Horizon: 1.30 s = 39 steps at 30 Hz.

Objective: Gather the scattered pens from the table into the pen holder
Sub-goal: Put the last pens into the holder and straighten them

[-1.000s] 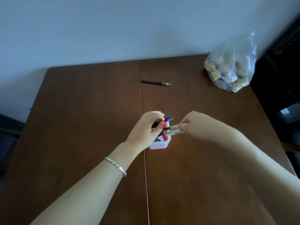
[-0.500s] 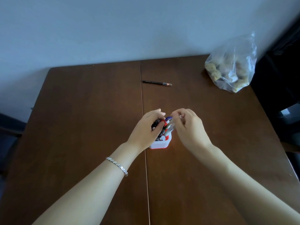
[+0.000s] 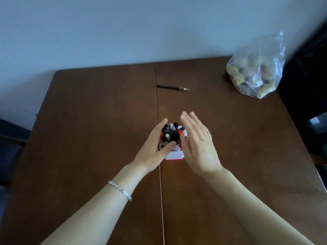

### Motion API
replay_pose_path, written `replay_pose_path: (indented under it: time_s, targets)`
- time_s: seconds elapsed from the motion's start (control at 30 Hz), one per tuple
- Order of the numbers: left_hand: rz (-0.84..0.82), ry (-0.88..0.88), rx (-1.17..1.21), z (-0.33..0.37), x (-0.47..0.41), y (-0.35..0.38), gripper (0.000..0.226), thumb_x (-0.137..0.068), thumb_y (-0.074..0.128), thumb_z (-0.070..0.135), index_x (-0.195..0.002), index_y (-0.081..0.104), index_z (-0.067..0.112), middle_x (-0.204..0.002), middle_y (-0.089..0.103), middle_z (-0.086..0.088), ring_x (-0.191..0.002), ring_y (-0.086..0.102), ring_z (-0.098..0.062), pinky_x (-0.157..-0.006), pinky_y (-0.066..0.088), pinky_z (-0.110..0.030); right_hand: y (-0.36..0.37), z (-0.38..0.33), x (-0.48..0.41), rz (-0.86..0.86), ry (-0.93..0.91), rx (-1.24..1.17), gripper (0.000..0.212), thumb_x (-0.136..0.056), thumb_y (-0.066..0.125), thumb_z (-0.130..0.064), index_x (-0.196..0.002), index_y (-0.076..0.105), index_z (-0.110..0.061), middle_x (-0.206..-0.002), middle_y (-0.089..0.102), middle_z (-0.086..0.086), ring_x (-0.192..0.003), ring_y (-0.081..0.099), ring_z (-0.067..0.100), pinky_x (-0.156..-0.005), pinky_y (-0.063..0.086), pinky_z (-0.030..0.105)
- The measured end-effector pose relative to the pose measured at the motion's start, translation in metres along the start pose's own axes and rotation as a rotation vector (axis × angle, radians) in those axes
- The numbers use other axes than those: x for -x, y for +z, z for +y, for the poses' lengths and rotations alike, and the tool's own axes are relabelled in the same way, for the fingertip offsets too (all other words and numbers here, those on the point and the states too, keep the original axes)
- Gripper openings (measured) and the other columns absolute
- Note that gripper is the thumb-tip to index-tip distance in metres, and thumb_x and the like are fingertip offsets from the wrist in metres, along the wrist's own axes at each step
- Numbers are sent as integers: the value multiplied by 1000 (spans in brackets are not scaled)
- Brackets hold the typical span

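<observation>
2 hands [image 3: 177, 145] flanking pen holder [image 3: 174, 155]: left cupping it, right flat, empty; pencil [image 3: 172, 87], bag [image 3: 256, 68] beyond.

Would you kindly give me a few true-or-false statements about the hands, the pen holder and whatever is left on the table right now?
1. The right hand grips a pen. False: it is open and flat, holding nothing.
2. The left hand cups the side of the small white-and-red pen holder. True.
3. One slim black pencil lies on the brown wooden table, beyond the holder. True.
4. The clear plastic bag sits at the table's far left corner. False: it is at the far right corner.
5. The pen holder is empty. False: it is packed with pens.
</observation>
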<state>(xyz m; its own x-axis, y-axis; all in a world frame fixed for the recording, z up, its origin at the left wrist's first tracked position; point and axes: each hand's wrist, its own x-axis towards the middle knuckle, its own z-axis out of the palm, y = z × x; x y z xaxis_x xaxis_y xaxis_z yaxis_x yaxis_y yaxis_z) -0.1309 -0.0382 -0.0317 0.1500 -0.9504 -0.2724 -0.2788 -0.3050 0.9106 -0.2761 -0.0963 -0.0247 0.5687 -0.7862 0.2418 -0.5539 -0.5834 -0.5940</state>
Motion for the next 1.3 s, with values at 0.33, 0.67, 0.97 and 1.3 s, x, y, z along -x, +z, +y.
replay_pose_path:
  time_s: [0.33,0.67,0.97,1.3]
  targets:
    - [-132,35,-257,-5,-6,-20,108,-66,84,27,-145,11,34,-137,15,29,-125,16,15,-89,17,9,13,-6,14,-412,138,278,97,-75,0,-75,-147,4,-9,-154,-4,0,-143,-9,21,-114,1,36]
    - [-79,115,-376,-22,-17,-22,97,-66,83,27,-140,21,38,-135,33,25,-121,33,10,-88,27,8,-23,6,-82,-166,370,-172,26,-93,43,-33,-107,63,-22,-104,62,-6,-99,55,11,-85,43,28]
    - [-90,168,-375,-26,-19,-25,95,-66,82,29,-129,15,53,-120,21,50,-112,21,35,-85,20,14,76,100,-203,-489,286,403,57,-94,43,-9,-146,21,-15,-157,18,4,-144,17,24,-114,22,43]
    - [-86,170,-386,-23,-17,-24,92,-67,81,31,-132,20,50,-124,27,41,-109,27,33,-81,24,14,56,104,-151,-303,472,177,27,-84,56,-7,-111,58,-10,-108,63,10,-92,60,24,-78,49,35]
